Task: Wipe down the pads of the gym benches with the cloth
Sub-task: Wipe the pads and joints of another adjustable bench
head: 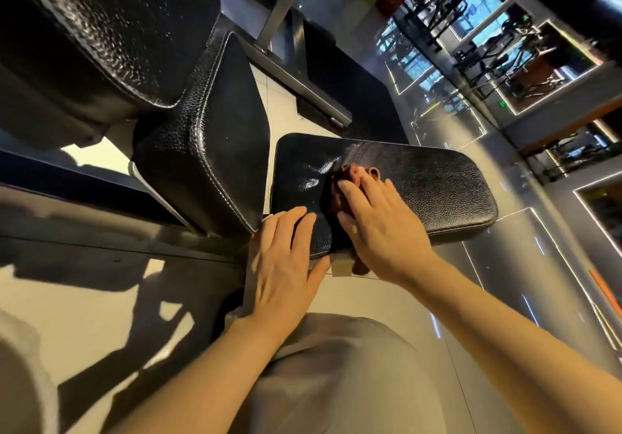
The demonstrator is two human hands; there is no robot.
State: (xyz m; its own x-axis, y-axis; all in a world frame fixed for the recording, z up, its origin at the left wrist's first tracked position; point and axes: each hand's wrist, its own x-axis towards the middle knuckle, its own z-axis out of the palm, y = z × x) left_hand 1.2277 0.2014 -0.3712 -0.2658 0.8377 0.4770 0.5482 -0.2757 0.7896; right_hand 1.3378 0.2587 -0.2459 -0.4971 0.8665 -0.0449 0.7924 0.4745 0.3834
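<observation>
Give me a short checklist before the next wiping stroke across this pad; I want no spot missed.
1. Dark red cloth flat on the flat black leather bench pad: ok.
2. Right hand presses the cloth with straight fingers: ok.
3. Left hand steadies the pad's near edge: ok.
4. Far end of the pad free of objects: ok.
5. Far end already wiped: cannot tell.
6. Upright black seat pad beside it wiped: cannot tell.

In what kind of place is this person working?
Most likely a gym. The right hand presses a cloth on a black padded bench pad, more black pads stand beside it, and what look like exercise machines fill the background.
</observation>
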